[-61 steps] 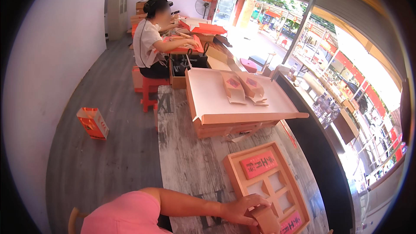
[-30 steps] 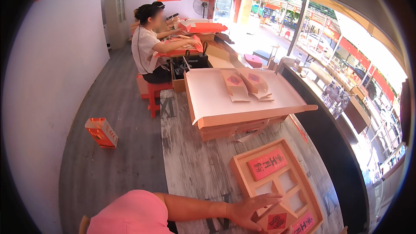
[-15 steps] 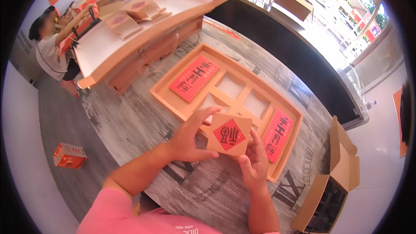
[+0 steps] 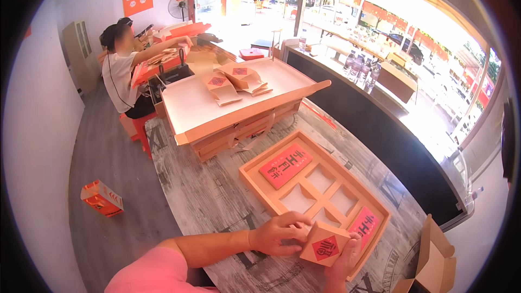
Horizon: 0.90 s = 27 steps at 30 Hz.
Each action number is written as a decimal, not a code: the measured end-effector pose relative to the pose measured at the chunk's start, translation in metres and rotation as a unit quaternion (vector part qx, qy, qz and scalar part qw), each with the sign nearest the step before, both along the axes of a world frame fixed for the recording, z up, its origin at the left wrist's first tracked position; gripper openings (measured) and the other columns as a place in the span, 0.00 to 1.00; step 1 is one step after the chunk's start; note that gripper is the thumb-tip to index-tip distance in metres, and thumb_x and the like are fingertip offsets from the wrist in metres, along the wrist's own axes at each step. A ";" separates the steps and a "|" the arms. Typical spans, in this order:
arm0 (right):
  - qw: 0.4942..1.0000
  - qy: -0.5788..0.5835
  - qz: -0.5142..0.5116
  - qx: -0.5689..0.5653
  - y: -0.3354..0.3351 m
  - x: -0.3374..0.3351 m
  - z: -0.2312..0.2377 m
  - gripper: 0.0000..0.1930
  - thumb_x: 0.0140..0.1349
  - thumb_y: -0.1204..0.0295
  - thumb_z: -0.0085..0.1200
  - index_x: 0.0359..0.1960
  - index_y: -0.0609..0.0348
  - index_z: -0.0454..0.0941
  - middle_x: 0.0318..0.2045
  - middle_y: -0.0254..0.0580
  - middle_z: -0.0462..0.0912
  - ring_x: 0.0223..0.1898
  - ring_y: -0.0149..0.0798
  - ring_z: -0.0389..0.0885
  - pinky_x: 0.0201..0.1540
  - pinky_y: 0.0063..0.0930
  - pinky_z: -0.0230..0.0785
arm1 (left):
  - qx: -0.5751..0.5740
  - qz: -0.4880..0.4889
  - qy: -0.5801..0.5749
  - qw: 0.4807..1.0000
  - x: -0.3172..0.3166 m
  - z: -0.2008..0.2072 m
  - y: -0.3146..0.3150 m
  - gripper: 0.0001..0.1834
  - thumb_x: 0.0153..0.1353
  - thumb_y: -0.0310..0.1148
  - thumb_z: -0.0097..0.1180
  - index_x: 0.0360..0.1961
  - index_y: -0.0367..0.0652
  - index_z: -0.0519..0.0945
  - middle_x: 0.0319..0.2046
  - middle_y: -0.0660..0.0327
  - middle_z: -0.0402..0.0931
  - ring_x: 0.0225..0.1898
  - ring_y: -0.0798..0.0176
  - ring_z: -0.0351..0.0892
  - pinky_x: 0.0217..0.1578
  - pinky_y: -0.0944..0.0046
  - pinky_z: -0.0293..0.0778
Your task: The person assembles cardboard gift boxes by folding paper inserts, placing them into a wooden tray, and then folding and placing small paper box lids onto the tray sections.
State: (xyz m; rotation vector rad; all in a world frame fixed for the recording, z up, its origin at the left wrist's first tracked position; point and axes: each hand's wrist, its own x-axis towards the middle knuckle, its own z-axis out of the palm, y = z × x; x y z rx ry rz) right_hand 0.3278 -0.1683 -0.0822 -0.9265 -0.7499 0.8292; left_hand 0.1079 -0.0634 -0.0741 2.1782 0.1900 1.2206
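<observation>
A small square kraft box (image 4: pixel 320 251) with a red diamond label is held low over the near part of a shallow wooden-coloured tray (image 4: pixel 255 187). My right hand (image 4: pixel 345 258) grips its right side, with the thumb along the edge. Curled at the box's left edge are the fingers of my left hand (image 4: pixel 278 233), which also holds it. Inside the tray, a red card with dark lettering (image 4: pixel 286 166) lies at the far left end. Another red card (image 4: pixel 362 228) is at the right end, partly covered by the box and hand. White-bottomed square compartments (image 4: pixel 320 178) sit between the cards.
A large white-topped carton (image 4: pixel 190 111) stands at the table's far end, bearing several kraft packets (image 4: pixel 220 88). An open brown carton (image 4: pixel 437 255) is at right. Beyond the table runs a dark-fronted counter (image 4: pixel 380 146). A seated person (image 4: pixel 119 81) works at far left; an orange box (image 4: pixel 102 199) stands on the floor.
The view has swung up and left, so hands and tray sit lower and further right. The small box is turned and tilted; my left hand has moved from its upper-left corner to its left edge.
</observation>
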 end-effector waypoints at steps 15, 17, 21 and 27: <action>0.986 -0.085 0.142 -0.020 -0.005 0.004 0.006 0.35 0.57 0.62 0.75 0.59 0.66 0.70 0.59 0.46 0.74 0.58 0.38 0.77 0.61 0.32 0.72 | -0.066 -0.016 0.049 0.997 -0.010 0.013 -0.002 0.39 0.51 0.36 0.78 0.62 0.44 0.72 0.72 0.41 0.61 0.73 0.37 0.62 0.68 0.47 0.65; 0.986 -0.084 0.137 -0.037 -0.006 -0.002 0.008 0.33 0.55 0.63 0.77 0.56 0.63 0.70 0.57 0.45 0.75 0.57 0.38 0.78 0.59 0.31 0.74 | -0.048 -0.018 0.072 0.996 -0.012 0.015 0.000 0.38 0.50 0.36 0.78 0.61 0.44 0.72 0.72 0.41 0.60 0.73 0.37 0.62 0.69 0.47 0.65; 0.986 -0.107 0.130 -0.021 -0.002 0.001 -0.013 0.35 0.52 0.62 0.79 0.54 0.62 0.70 0.57 0.45 0.75 0.56 0.38 0.79 0.56 0.30 0.77 | 0.021 -0.014 0.097 0.995 -0.015 0.032 0.002 0.32 0.45 0.33 0.77 0.50 0.40 0.74 0.72 0.45 0.61 0.73 0.39 0.62 0.69 0.48 0.67; 0.985 -0.119 0.121 -0.008 -0.002 -0.004 -0.009 0.36 0.51 0.56 0.79 0.54 0.62 0.71 0.56 0.43 0.75 0.55 0.37 0.79 0.56 0.30 0.76 | 0.108 -0.070 0.186 0.974 -0.007 0.056 0.007 0.25 0.46 0.32 0.73 0.43 0.38 0.74 0.68 0.44 0.64 0.72 0.38 0.63 0.68 0.48 0.67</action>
